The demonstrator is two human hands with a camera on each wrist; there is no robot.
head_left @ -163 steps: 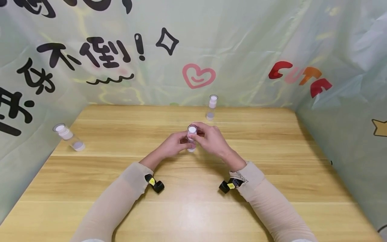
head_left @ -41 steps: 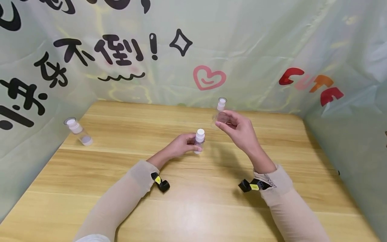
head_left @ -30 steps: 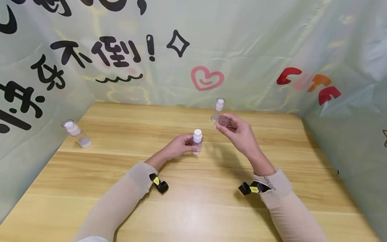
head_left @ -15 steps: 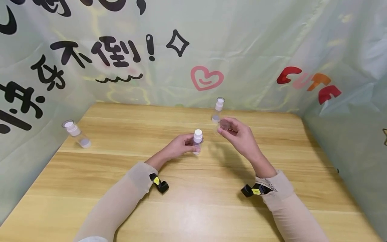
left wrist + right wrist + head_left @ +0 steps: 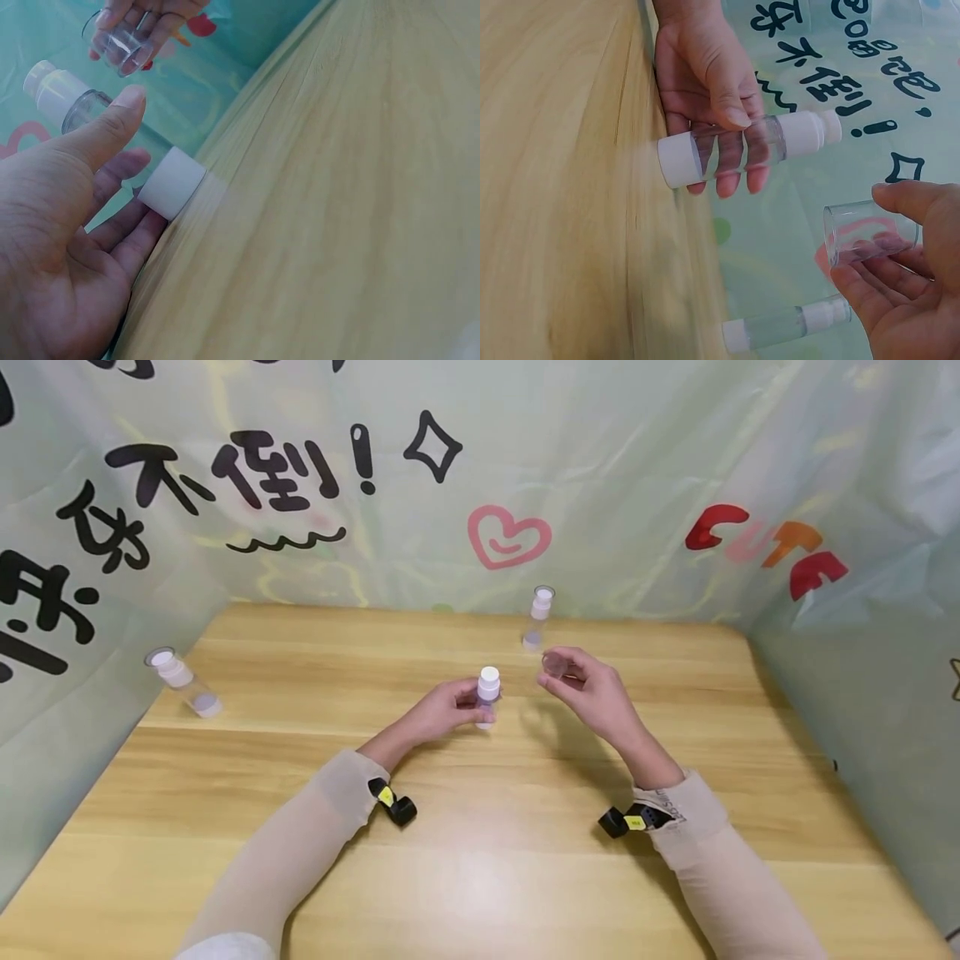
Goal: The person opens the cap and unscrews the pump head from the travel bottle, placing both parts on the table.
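My left hand holds a small clear pump bottle upright on the table, thumb on one side and fingers on the other. The bottle has a white pump head and a white base; its top is uncovered. To the right, my right hand pinches a clear cap between thumb and fingers, raised above the table and apart from the bottle. The right wrist view shows the cap as a hollow see-through cylinder.
A second bottle with its clear cap on stands at the back, behind the right hand. Another capped bottle stands at the left edge of the wooden table. A printed cloth walls the back and sides.
Both hands were together on the capped bottle at first. The right hand has since lifted the cap off and away to the right. Lately the hands barely move; the head view has tilted slightly.
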